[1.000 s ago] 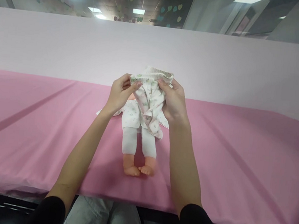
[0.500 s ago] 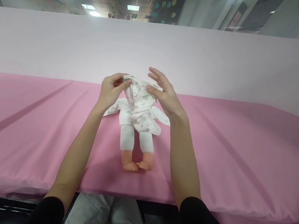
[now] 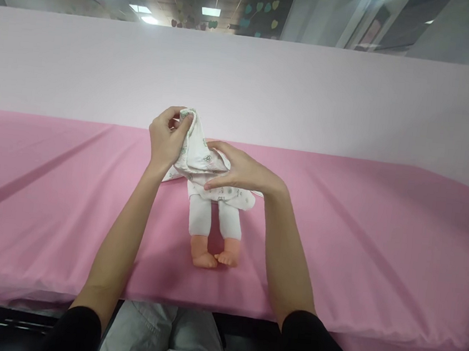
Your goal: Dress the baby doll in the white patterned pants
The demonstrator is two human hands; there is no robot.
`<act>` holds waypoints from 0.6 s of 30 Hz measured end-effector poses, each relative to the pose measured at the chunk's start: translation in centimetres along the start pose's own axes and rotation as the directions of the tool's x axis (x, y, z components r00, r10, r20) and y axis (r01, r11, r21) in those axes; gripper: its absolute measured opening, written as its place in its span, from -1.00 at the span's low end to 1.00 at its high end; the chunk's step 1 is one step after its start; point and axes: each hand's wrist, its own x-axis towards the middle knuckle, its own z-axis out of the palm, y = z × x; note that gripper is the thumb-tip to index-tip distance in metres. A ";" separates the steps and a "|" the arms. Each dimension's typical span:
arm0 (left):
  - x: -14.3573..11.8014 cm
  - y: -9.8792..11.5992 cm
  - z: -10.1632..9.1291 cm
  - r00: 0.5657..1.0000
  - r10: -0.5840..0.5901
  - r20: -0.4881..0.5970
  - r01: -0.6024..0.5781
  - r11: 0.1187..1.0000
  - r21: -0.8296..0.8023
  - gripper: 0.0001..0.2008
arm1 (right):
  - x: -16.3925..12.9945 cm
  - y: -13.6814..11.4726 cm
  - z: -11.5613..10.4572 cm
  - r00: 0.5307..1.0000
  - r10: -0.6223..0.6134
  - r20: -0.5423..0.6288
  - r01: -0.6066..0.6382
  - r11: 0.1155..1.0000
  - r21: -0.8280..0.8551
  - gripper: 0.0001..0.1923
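Note:
A baby doll (image 3: 208,226) lies on its back on the pink table (image 3: 378,246), bare feet toward me, legs in white leggings. A white printed garment (image 3: 197,152) covers its upper body and hides the head. My left hand (image 3: 165,140) pinches an edge of the garment and holds it lifted above the doll. My right hand (image 3: 239,170) lies flat on the garment over the doll's chest, fingers stretched toward the left.
A pale pink partition (image 3: 351,98) stands along the table's far edge. The table's near edge runs just in front of my lap. Ceiling lights and hanging heart shapes show above the partition.
Both hands came down from holding the garment bunched above the doll. The right hand let go of the fabric and pressed flat on it; the left hand shifted left, still pinching the edge.

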 end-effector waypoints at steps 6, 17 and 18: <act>0.3 -0.1 -0.5 0.997 0.018 -0.069 -0.016 1.000 0.017 -0.78 | 1.0 -0.5 1.8 0.974 -0.101 -0.201 0.077 0.989 -0.122 -0.66; 1.2 -1.1 -2.2 0.996 0.047 -0.079 -0.048 0.999 -0.013 -0.59 | 0.9 -0.2 0.6 0.866 -0.102 -0.490 0.173 0.980 0.102 -0.84; 1.3 -1.2 -2.4 0.995 0.051 -0.089 -0.052 0.999 -0.010 -0.59 | 1.1 -0.1 0.7 0.850 -0.102 -0.516 0.205 0.968 0.145 -0.85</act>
